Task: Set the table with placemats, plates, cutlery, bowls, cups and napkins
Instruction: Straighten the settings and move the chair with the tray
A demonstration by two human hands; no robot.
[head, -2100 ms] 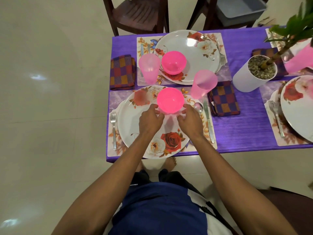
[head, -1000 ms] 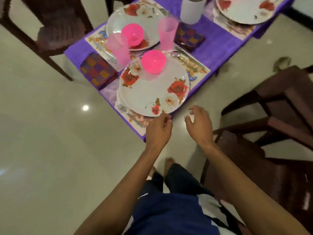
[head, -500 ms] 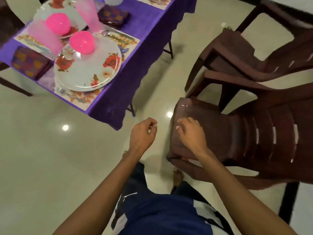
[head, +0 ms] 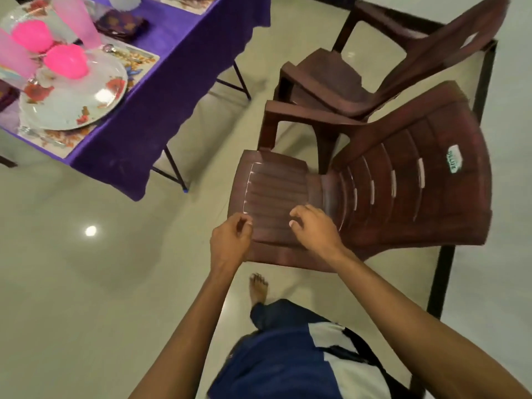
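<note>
The purple-clothed table (head: 184, 61) lies at the upper left. On it a floral plate (head: 72, 102) rests on a placemat (head: 57, 141) and carries a pink bowl (head: 66, 61). A second pink bowl (head: 31, 36), pink cups (head: 76, 21) and a checked napkin (head: 123, 23) sit behind it. My left hand (head: 230, 240) and my right hand (head: 313, 226) hover over the front of a brown plastic chair's seat (head: 273, 191), fingers loosely curled, holding nothing. Both hands are well away from the table.
The brown plastic chair (head: 403, 182) stands directly ahead, with a second brown chair (head: 374, 70) behind it. The table's black legs (head: 172, 171) stand on the pale tiled floor (head: 72, 283). My bare foot (head: 258, 287) is below the seat's front edge.
My hands left the pink bowl on the near plate. I turned right, away from the table; both hands now hang over the chair seat.
</note>
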